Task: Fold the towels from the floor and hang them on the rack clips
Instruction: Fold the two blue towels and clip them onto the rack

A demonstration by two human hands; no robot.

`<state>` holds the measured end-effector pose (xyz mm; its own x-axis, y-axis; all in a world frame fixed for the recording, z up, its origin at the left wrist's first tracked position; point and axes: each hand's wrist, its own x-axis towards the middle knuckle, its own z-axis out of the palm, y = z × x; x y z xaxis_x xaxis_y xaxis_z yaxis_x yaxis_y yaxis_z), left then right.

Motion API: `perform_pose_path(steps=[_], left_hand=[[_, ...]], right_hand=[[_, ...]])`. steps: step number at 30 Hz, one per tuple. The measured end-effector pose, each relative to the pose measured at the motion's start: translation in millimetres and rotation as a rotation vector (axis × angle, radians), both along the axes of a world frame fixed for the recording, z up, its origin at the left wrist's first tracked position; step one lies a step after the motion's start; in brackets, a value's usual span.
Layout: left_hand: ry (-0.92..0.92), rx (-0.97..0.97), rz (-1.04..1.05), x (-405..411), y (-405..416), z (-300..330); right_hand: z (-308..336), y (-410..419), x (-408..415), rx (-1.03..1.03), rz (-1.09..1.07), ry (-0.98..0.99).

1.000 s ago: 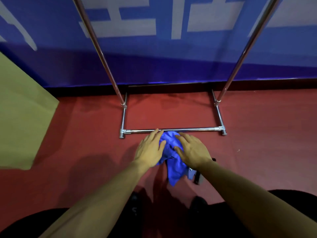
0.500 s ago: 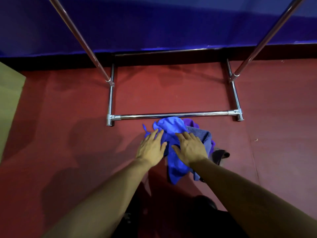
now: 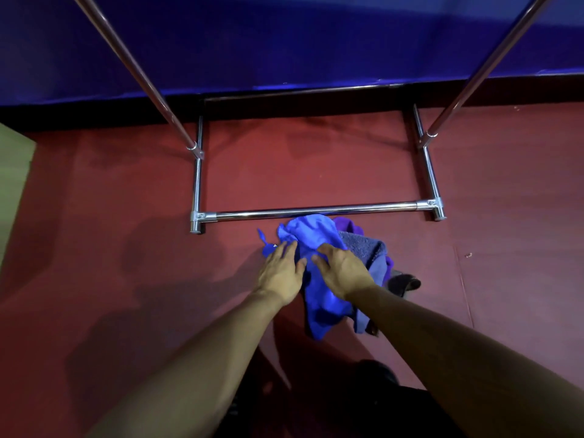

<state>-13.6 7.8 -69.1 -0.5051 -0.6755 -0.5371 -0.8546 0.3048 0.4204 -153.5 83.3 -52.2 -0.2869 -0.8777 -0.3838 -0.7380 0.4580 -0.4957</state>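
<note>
Blue towel (image 3: 311, 238) lies crumpled on the red floor (image 3: 126, 200), atop a grey towel (image 3: 363, 248) and a purple one (image 3: 346, 223), just short of the rack's front bar (image 3: 316, 210). Both hands over it, fingers spread, side by side: left hand (image 3: 279, 275) at its left edge, right hand (image 3: 343, 273) on the middle. Long axis runs toward the person; right hand looks nearer the bulk

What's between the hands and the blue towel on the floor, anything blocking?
Nothing visible. The left hand and right hand are already on the blue towel, which lies on top of the pile over the grey towel, just in front of the rack's base bar. The rack clips are out of view.
</note>
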Motion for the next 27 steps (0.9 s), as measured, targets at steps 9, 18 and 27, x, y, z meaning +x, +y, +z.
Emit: perform_pose_path(steps=[9, 18, 27], left_hand=[[0.086, -0.074, 0.054, 10.9, -22.1, 110.1], [0.223, -0.229, 0.104, 41.8, -33.7, 240.5], [0.448, -0.124, 0.362, 68.7, -1.8, 320.9]], right_hand=[[113.2, -23.8, 3.0, -0.271, -0.093, -0.244], [250.0, -26.4, 17.0, -0.507, -0.137, -0.263], [332.2, -0.2, 37.7, -0.651, -0.290, -0.384]])
